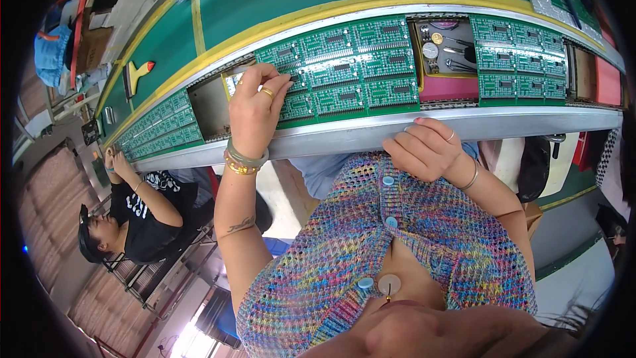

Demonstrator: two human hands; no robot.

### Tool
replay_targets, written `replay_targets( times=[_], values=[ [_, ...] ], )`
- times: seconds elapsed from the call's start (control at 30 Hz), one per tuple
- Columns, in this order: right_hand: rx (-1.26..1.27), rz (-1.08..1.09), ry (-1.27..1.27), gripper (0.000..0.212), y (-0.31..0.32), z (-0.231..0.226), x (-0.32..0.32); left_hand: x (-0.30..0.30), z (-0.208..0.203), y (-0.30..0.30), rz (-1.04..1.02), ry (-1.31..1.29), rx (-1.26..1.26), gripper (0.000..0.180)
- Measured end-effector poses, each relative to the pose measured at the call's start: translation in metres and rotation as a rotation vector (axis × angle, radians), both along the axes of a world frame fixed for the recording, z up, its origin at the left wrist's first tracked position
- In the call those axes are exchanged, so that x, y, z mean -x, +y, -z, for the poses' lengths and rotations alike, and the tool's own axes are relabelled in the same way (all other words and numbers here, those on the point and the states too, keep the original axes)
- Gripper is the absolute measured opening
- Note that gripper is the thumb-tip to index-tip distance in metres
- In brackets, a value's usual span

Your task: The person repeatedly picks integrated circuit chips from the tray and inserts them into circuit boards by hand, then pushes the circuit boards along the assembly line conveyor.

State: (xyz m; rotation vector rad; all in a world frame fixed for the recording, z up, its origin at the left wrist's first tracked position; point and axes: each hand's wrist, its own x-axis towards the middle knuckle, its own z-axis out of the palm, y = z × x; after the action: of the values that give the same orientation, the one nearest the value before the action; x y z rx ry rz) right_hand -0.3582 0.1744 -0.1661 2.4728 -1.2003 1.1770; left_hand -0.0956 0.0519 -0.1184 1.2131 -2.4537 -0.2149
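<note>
Masked in part beneath the gold-ringed left hand (257,99), on a green rectangular circuit-board panel (344,69); impossible to tell whether pinching anything there. Too small to make out in the distant, black-shirted co-worker's hands (119,162). Cropped by the top edge across a flat green work mat (245,0), and below along a multicoloured knit cardigan (318,252).

Green circuit boards (344,74) lie on a metal-railed conveyor (331,139).

Before me, green counter (232,16) with yellow tape lines (198,23). To my left, brownish ribbed panels (46,205), dark-framed chair (158,284); bright white light (192,339) at lower left.
</note>
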Motion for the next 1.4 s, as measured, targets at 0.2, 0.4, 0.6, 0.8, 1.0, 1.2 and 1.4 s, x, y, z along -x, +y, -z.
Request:
replay_targets(
  times=[0.2, 0.4, 0.6, 0.8, 1.0, 1.2, 1.4],
  values=[
    [0.005, 0.004, -0.004, 0.012, 0.0, 0.0, 0.0, 0.0, 0.0, 0.0, 0.042, -0.034, 0.024, 0.014],
    [0.004, 0.008, -0.001, 0.013, 0.001, 0.0, 0.0, 0.005, -0.002, -0.001, 0.031, -0.102, 0.012, 0.014],
    [0.004, -0.012, -0.005, 0.013, 0.0, 0.0, 0.001, 0.005, 0.003, 0.014, -0.045, -0.122, 0.013, 0.016],
    [-0.001, -0.019, 0.016, 0.013, 0.0, -0.001, 0.003, 0.007, -0.012, 0.006, 0.062, -0.237, 0.071, 0.018],
    [-0.017, 0.005, 0.008, 0.012, 0.001, -0.001, 0.002, 0.03, -0.002, -0.108, -0.094, 0.137, 0.134, 0.013],
    [0.029, 0.01, 0.012, 0.011, 0.001, 0.002, -0.002, 0.028, 0.01, -0.134, -0.103, 0.062, 0.08, 0.014],
    [0.023, 0.009, 0.017, 0.011, 0.001, 0.001, 0.003, 0.02, -0.026, -0.071, 0.12, 0.094, 0.145, 0.01]
  ],
)
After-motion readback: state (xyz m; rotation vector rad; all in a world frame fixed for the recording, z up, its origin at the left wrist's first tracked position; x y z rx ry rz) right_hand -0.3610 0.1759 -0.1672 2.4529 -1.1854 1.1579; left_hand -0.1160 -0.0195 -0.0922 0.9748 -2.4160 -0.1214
